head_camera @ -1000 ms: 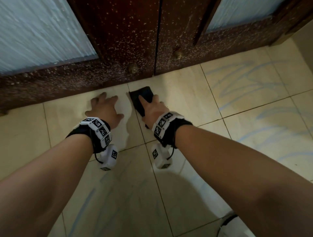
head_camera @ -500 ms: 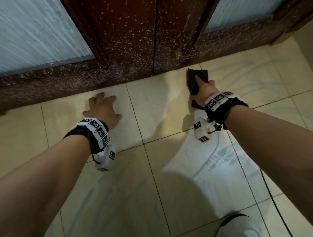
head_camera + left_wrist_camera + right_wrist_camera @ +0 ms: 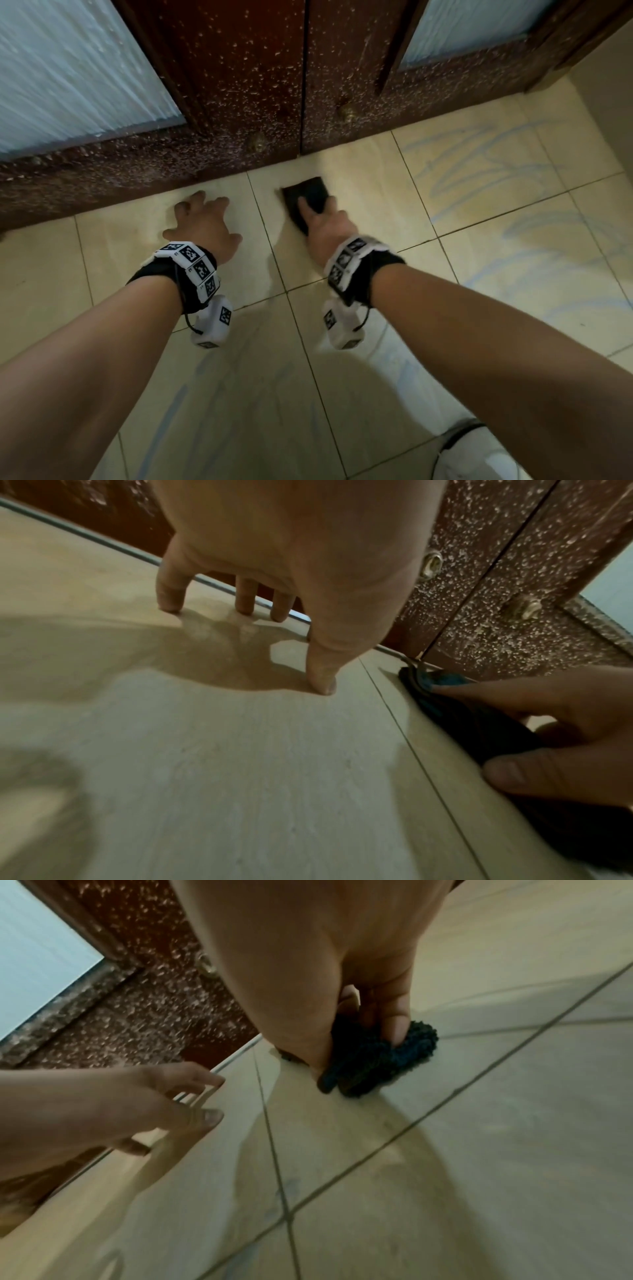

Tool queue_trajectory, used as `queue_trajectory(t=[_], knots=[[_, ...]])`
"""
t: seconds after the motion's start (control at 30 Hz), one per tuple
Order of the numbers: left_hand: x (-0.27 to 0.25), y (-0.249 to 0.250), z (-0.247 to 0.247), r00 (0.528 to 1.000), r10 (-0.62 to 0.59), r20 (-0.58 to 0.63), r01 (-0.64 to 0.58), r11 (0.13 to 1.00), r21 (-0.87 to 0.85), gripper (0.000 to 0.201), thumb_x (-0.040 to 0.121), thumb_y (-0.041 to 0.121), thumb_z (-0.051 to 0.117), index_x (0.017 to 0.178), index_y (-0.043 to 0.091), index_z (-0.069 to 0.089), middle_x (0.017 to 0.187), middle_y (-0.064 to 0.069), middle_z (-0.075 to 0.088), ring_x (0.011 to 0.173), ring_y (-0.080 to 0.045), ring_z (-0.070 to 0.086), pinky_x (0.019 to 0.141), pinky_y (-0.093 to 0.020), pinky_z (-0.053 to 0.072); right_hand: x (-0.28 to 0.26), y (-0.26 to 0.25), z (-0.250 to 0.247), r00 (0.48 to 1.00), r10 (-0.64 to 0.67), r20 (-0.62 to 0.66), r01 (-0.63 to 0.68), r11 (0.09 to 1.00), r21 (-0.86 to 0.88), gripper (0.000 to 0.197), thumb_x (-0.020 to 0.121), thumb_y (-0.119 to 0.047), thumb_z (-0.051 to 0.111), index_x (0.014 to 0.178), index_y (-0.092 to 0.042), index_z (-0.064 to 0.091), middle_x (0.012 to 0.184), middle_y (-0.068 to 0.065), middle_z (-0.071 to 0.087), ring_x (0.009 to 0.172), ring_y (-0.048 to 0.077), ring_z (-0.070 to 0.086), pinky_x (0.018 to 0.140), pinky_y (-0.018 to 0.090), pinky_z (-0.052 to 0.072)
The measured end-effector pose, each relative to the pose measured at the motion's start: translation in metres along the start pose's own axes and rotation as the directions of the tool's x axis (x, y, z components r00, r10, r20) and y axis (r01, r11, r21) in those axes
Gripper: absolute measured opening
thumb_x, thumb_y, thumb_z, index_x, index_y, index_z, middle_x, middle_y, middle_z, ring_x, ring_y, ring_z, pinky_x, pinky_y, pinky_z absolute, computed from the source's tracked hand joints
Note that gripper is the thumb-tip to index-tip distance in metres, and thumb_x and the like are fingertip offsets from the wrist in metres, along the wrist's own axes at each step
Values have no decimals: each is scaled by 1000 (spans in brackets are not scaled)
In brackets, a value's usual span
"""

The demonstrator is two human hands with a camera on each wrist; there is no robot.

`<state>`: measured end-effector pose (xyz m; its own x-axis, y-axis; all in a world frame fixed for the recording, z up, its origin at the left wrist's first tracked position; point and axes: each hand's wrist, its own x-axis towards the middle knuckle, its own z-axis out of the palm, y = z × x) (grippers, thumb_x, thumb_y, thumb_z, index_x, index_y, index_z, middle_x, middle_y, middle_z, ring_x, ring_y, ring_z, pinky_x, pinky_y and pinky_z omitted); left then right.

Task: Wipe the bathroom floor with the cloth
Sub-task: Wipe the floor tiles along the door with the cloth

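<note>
Right grip [image 3: 329, 228] pressed down on dark cloth [image 3: 306, 200], fingers and thumb curled over it on tiled floor [image 3: 376, 394] beside door [image 3: 239, 85]. Soft, nubby, light, likely damp; best held flat under palm. Left grip [image 3: 202, 222] spread, fingertips propped on floor, holding nothing.

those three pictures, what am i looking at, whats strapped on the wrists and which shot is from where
No robot here: a person kneels at a tiled floor before a wooden door. The big picture comes from a head camera; the other two come from the cameras strapped under each wrist, on the bands with black-and-white markers. The left hand props on the tile with spread fingertips. The right hand presses a dark cloth onto the floor, fingers curled over it. Bluish streaks mark the tiles to the right.
</note>
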<state>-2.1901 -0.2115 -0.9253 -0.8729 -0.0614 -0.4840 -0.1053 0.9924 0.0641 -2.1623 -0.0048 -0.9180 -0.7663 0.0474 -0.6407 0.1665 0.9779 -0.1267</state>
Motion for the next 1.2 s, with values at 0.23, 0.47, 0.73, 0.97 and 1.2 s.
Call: queue_trajectory(t=[0.23,0.47,0.73,0.97,1.2], knots=[[-2,-1,1,1000,-10,12,10,1000,-12,75,88,45,65,151,38,24,162,4,7,146,-28,9,106,-62,32,-9,-2,15,993,-115,15,116,991,-65,87,92,-17,59,156,-36,3,139,12,23,111,32,44,84,43,50],[-3,-1,2,1000,-10,22,10,1000,-15,76,90,43,63,153,36,22,163,2,5,146,-29,8,108,-63,30,-7,60,-5,998,-31,-64,31,999,10,81,94,-19,55,155,-42,7,132,9,30,98,27,48,82,42,51],[-2,-2,-1,999,-3,39,4,1000,-13,76,90,44,63,153,36,21,163,2,5,146,-29,8,108,-61,31,6,125,-25,981,184,-66,-179,981,74,79,96,-24,56,155,-44,8,139,12,27,97,32,54,95,44,51],[-27,9,-10,981,6,195,-16,999,51,90,82,21,65,154,37,14,159,-2,16,141,-31,21,104,-54,39,1,124,-34,979,206,-4,-206,978,-32,89,91,-15,61,156,-37,5,141,16,27,113,37,51,97,50,50],[-70,47,-50,992,-51,118,50,999,15,81,82,31,68,150,37,25,157,-1,24,139,-31,25,101,-53,42,-8,124,-70,991,110,81,-110,994,1,70,94,-15,56,153,-25,21,143,19,32,119,42,53,103,50,46]])
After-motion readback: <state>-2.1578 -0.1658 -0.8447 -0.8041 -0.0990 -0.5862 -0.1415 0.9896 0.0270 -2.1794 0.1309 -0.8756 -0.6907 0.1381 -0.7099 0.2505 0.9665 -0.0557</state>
